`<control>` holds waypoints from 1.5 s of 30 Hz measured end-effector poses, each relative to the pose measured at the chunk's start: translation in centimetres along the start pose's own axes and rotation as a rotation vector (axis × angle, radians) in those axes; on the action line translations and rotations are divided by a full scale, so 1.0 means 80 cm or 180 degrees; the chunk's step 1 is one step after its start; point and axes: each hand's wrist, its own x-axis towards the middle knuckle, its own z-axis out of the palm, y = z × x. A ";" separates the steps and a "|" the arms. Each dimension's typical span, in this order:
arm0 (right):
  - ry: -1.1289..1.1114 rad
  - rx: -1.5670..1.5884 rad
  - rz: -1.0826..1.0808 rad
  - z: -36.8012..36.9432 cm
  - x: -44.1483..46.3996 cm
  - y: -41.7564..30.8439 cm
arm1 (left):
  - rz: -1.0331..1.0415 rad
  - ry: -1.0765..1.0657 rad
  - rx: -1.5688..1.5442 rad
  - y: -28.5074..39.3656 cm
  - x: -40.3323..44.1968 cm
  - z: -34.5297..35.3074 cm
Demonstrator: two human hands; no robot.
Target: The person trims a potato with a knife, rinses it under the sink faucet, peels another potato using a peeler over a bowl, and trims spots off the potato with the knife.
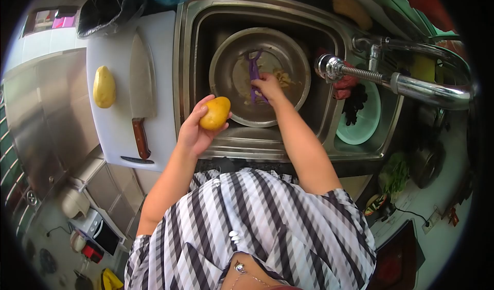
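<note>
My left hand [194,128] is wrapped round a smooth yellow potato [215,113], held by the near left rim of a round metal basin [218,79]. Inside the basin, my right hand [269,88] grips a purple peeler [253,69], its head pointing away from me. Tan peelings [282,78] lie in the bottom of the basin, beside and beyond my right fingers. A second, peeled-looking potato [104,87] rests on the white cutting board [116,135] to my left, next to a wide kitchen knife [141,79] with a wooden handle.
The basin stands in a steel sink [200,43]. A chrome tap [432,91] reaches in from the right, above a smaller sink with a pale green bowl [360,128] holding dark pieces. A black bag [105,9] is beyond the board. Leafy greens [395,171] lie at right.
</note>
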 end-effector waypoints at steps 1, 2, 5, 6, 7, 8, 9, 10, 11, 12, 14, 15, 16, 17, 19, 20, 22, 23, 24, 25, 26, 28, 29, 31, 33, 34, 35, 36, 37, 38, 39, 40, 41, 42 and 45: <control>-0.0245 0.0543 0.0314 0.000 -0.021 -0.024 | -0.0030 0.0027 -0.0029 0.000 0.001 -0.005; -0.0341 0.0804 0.0504 0.000 -0.036 -0.038 | -0.0067 0.0021 -0.0049 0.000 0.007 -0.015; -0.0687 0.1178 0.0424 0.005 -0.061 -0.067 | -0.0167 0.0048 0.0200 0.006 0.013 -0.020; -0.0824 0.1249 0.0295 0.006 -0.070 -0.069 | -0.0230 0.0053 0.0257 0.006 0.015 -0.018; -0.0756 0.1264 0.0004 0.009 -0.080 -0.068 | -0.0218 0.0061 0.0431 0.003 0.013 -0.016; -0.0690 0.1275 -0.0278 0.015 -0.086 -0.067 | -0.0206 0.0077 0.0597 0.001 0.013 -0.015; -0.0622 0.1279 -0.0560 0.018 -0.089 -0.068 | -0.0192 0.0090 0.0758 0.000 0.013 -0.013; -0.0490 0.0338 -0.1256 0.017 -0.069 -0.049 | -0.0186 0.0096 0.0781 0.002 0.012 -0.012; -0.0298 -0.0932 -0.1387 0.001 -0.062 -0.028 | -0.0168 0.0189 0.0785 -0.002 0.011 -0.015; -0.0075 -0.2191 -0.1481 -0.004 -0.070 -0.028 | -0.0161 0.0274 0.0807 -0.006 0.010 -0.019; 0.0325 -0.2707 -0.1789 -0.007 -0.075 -0.031 | -0.0045 0.0283 0.0859 -0.004 0.013 -0.023; 0.0379 -0.2785 -0.1741 -0.012 -0.073 -0.031 | -0.0039 0.0267 0.0735 -0.003 0.013 -0.026; 0.0447 -0.2849 -0.1651 -0.022 -0.072 -0.025 | -0.0076 0.0261 0.0622 -0.002 0.012 -0.030; 0.0552 -0.2909 -0.1587 -0.035 -0.072 -0.021 | -0.0101 0.0219 0.0532 0.000 0.012 -0.032; 0.0359 -0.3257 -0.1173 -0.057 -0.068 -0.015 | -0.0019 0.0206 0.0582 0.004 0.015 -0.032; 0.0408 -0.2687 -0.1255 -0.061 -0.073 -0.014 | 0.0020 0.0193 0.0604 0.005 0.017 -0.031; 0.0263 -0.1481 -0.1630 -0.061 -0.077 -0.016 | 0.0013 0.0101 0.0446 0.000 0.012 -0.033; -0.0147 -0.0259 -0.1450 -0.057 -0.077 -0.017 | -0.0018 0.0155 0.0345 0.000 0.013 -0.033; -0.0326 0.0197 -0.1285 -0.048 -0.092 -0.038 | -0.0019 0.0183 0.0261 -0.002 0.013 -0.026; -0.0513 0.0637 -0.1110 -0.040 -0.107 -0.057 | -0.0017 0.0210 0.0164 -0.004 0.014 -0.021; -0.0541 0.0957 -0.1082 -0.032 -0.122 -0.075 | -0.0010 0.0203 0.0140 -0.008 0.015 -0.018; -0.0578 0.1608 -0.0890 -0.001 -0.132 -0.083 | -0.0113 0.0113 -0.0020 -0.005 0.028 -0.038; -0.0546 0.1977 -0.0750 0.004 -0.136 -0.079 | -0.0150 0.0062 -0.0071 -0.006 0.029 -0.040; -0.0472 0.2711 -0.0471 0.013 -0.141 -0.073 | -0.0206 -0.0012 -0.0157 -0.008 0.030 -0.040; -0.0630 0.2906 -0.0329 0.017 -0.145 -0.074 | -0.0212 -0.0185 -0.0289 -0.013 0.031 -0.038; -0.0722 0.2974 -0.0301 0.020 -0.146 -0.074 | -0.0207 -0.0274 -0.0256 -0.014 0.031 -0.035; -0.0820 0.3040 -0.0278 0.022 -0.147 -0.076 | -0.0245 -0.0372 -0.0302 -0.016 0.031 -0.032; -0.0749 0.2999 -0.0302 0.025 -0.147 -0.078 | -0.0283 -0.0475 -0.0349 -0.017 0.031 -0.030; -0.0686 0.2957 -0.0335 0.029 -0.146 -0.080 | -0.0312 -0.0583 -0.0391 -0.017 0.032 -0.027; -0.0622 0.2921 -0.0356 0.035 -0.144 -0.081 | -0.0319 -0.0621 -0.0364 -0.018 0.033 -0.027; -0.0611 0.2815 -0.0546 0.042 -0.143 -0.084 | -0.0294 -0.0607 -0.0373 -0.017 0.033 -0.024; -0.0586 0.2708 -0.0728 0.048 -0.145 -0.087 | -0.0281 -0.0589 -0.0388 -0.019 0.034 -0.022; -0.0559 0.2595 -0.0921 0.053 -0.146 -0.091 | -0.0268 -0.0583 -0.0401 -0.020 0.035 -0.019; -0.0527 0.2439 -0.1028 0.061 -0.148 -0.096 | -0.0244 -0.0556 -0.0368 -0.022 0.039 -0.019; -0.0374 0.2050 -0.1303 0.087 -0.163 -0.106 | 0.0011 -0.0439 -0.0266 -0.025 0.037 -0.001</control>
